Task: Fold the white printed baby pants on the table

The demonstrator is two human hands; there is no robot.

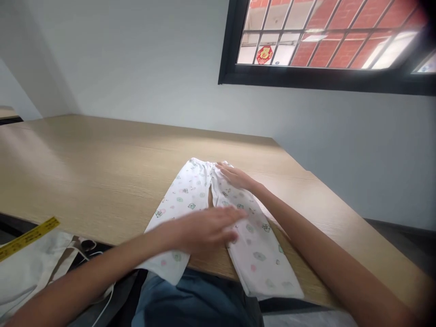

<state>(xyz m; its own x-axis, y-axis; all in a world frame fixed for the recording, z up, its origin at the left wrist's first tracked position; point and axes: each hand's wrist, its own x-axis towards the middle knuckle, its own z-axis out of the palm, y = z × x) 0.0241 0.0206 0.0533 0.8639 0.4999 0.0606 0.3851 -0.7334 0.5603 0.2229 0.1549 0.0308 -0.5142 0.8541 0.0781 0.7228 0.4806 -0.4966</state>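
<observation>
A small pair of white trousers [190, 193] with a pastel print lies flat on the wooden table [102, 172], legs pointing toward me and hanging over the near edge. My left hand [204, 229] rests flat across the middle of the trousers, fingers stretched out to the right, slightly blurred. My right hand [235, 177] lies flat on the waistband end of the right leg, fingers extended and together. Neither hand grips the cloth.
A white cloth bag [30, 268] with a yellow measuring tape [27, 236] and a white cable [102, 295] sits at lower left. A grey wall and a black-framed window [327, 77] rise behind the table. Blue fabric [190, 304] shows below the table edge.
</observation>
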